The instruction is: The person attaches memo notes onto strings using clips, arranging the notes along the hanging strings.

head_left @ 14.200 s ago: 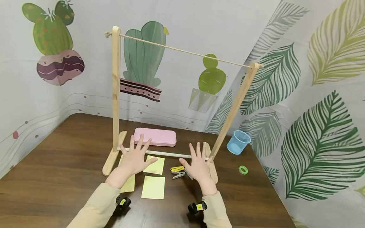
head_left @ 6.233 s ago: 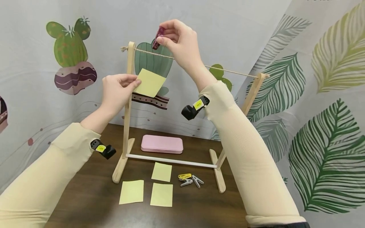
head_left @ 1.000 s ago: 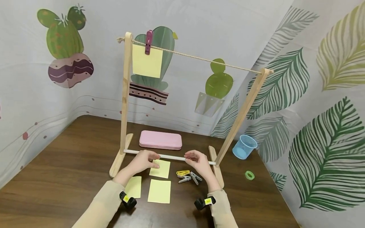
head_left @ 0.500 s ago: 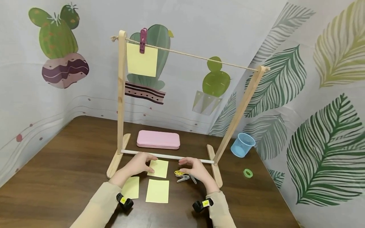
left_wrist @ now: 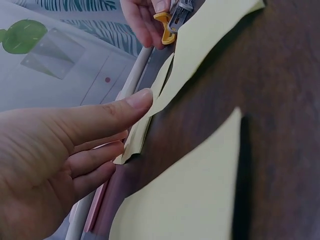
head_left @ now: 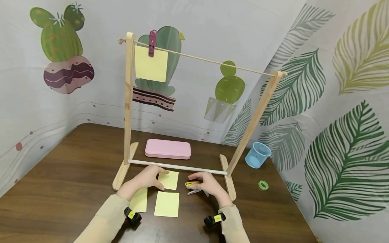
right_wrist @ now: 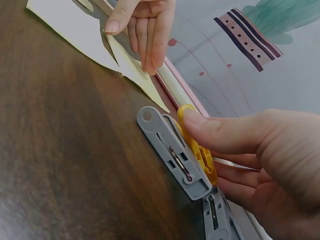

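Note:
My left hand (head_left: 149, 177) is at the left edge of the farther yellow sticky note (head_left: 171, 180), thumb and fingers apart. Two more sticky notes lie nearer: one in the middle (head_left: 166, 204), another at left (head_left: 140, 201) partly behind my wrist. My right hand (head_left: 208, 184) curls around a yellow clothespin (right_wrist: 204, 157), its thumb on one end. Grey clothespins (right_wrist: 175, 155) lie against the yellow one, partly under the hand in the head view. From the rope (head_left: 200, 58) hangs a sticky note (head_left: 150, 69), clipped by a purple clothespin (head_left: 152, 43).
The wooden frame (head_left: 128, 101) stands around the work, with a white bar (head_left: 194, 168) low across it just beyond my hands. Behind it lies a pink case (head_left: 168, 149). To the right are a blue mesh cup (head_left: 257, 155) and a green ring (head_left: 263, 185).
Earlier, a sticky note was lifted and clipped to the rope. Over the last second both hands lowered, the left to the farther note, the right from beside the bar to the yellow clothespin.

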### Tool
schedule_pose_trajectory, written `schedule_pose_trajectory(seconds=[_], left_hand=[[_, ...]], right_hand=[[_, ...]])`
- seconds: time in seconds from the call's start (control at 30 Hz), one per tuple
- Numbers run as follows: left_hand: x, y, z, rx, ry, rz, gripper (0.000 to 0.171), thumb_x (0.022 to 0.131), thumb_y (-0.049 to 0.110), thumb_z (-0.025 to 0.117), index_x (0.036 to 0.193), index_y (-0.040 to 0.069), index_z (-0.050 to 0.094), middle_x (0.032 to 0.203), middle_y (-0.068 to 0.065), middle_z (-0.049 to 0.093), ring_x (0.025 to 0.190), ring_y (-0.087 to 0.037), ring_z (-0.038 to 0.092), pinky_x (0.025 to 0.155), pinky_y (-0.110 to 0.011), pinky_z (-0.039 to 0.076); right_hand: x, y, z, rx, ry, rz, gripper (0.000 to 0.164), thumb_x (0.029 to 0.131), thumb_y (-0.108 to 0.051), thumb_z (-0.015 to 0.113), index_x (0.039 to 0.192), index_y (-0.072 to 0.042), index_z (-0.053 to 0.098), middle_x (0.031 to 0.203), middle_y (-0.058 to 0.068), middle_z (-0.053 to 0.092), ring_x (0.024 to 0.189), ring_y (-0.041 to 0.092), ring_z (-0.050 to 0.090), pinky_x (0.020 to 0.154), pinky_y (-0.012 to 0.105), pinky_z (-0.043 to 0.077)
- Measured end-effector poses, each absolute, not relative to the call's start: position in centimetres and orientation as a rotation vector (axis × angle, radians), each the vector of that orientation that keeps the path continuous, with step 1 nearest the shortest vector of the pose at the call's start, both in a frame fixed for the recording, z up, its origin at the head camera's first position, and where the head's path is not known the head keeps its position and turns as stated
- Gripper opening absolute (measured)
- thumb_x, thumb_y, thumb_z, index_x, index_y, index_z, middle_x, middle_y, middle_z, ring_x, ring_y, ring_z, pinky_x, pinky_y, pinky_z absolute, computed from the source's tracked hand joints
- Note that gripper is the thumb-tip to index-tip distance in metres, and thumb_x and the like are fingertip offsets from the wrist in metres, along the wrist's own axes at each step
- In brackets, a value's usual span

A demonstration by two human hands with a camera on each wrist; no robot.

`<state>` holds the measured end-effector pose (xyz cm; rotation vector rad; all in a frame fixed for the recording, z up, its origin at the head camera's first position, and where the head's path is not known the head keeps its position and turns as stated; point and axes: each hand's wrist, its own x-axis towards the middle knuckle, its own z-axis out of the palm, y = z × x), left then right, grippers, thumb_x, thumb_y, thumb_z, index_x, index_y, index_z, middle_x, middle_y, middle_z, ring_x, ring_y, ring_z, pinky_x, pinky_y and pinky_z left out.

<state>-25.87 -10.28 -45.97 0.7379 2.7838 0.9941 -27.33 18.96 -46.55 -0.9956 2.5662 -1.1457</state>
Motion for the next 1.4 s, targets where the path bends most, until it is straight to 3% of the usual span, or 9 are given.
schedule_pose_trajectory(seconds=[0.17,0.37,0.5,0.7,0.83,1.27,1.4], left_hand=[[-25.9,-10.2,-46.1,0.758,2.792,0.969,0.060,0.065,0.018,0.090,0.117,-0.001,0.069,0.118,-0.014,0.070,0.103,-0.031,0.064,0.091,-0.044,0.050],[-26.1,-10.1,-46.2,0.774,2.807,0.941,0.057,0.066,0.018,0.089,0.116,-0.001,0.069,0.118,-0.015,0.070,0.110,-0.031,0.063,0.095,-0.046,0.050],[-26.1,-10.0,-46.2,0.777,2.801,0.946,0.056,0.068,0.018,0.089,0.116,-0.001,0.069,0.118,-0.014,0.070,0.110,-0.031,0.063,0.096,-0.045,0.049],[-26.1,-10.3,-46.2,0.806,2.779,0.964,0.055,0.071,0.019,0.087,0.117,-0.003,0.068,0.119,-0.017,0.069,0.117,-0.036,0.061,0.097,-0.047,0.049],[-26.2,-10.6,-46.3,0.839,2.766,0.982,0.053,0.073,0.020,0.086,0.117,-0.005,0.068,0.118,-0.017,0.070,0.116,-0.036,0.062,0.097,-0.047,0.049],[-26.5,-10.9,-46.2,0.969,2.719,1.028,0.032,0.094,0.021,0.065,0.111,-0.005,0.071,0.110,-0.016,0.073,0.107,-0.031,0.068,0.089,-0.041,0.054],[-26.5,-10.8,-46.1,0.960,2.725,1.058,0.027,0.098,0.020,0.059,0.104,-0.001,0.074,0.098,-0.009,0.075,0.091,-0.019,0.070,0.080,-0.033,0.055]], right_hand=[[-27.4,18.9,-46.6,-0.953,2.565,-1.135,0.028,0.088,-0.014,0.071,0.112,0.001,0.071,0.106,0.011,0.073,0.101,0.017,0.067,0.085,0.025,0.052],[-27.3,18.5,-46.6,-0.858,2.585,-1.106,0.025,0.086,-0.009,0.073,0.109,-0.001,0.072,0.104,0.011,0.074,0.098,0.018,0.067,0.083,0.023,0.051],[-27.4,18.5,-46.6,-0.844,2.590,-1.126,0.024,0.087,-0.009,0.072,0.109,0.000,0.072,0.105,0.012,0.073,0.099,0.022,0.067,0.084,0.025,0.052],[-27.3,18.4,-46.3,-0.821,2.611,-1.181,0.027,0.088,-0.013,0.072,0.111,0.000,0.070,0.106,0.013,0.072,0.101,0.028,0.067,0.089,0.037,0.052],[-27.3,18.3,-46.3,-0.810,2.620,-1.186,0.028,0.088,-0.015,0.073,0.111,0.000,0.069,0.104,0.013,0.072,0.098,0.027,0.067,0.088,0.036,0.052],[-27.3,18.2,-46.3,-0.722,2.667,-1.258,0.027,0.088,-0.017,0.073,0.111,-0.003,0.070,0.105,0.011,0.073,0.099,0.025,0.068,0.086,0.028,0.053],[-27.3,18.3,-46.4,-0.726,2.674,-1.268,0.026,0.088,-0.017,0.073,0.110,-0.004,0.070,0.104,0.010,0.073,0.098,0.025,0.068,0.086,0.028,0.053]])
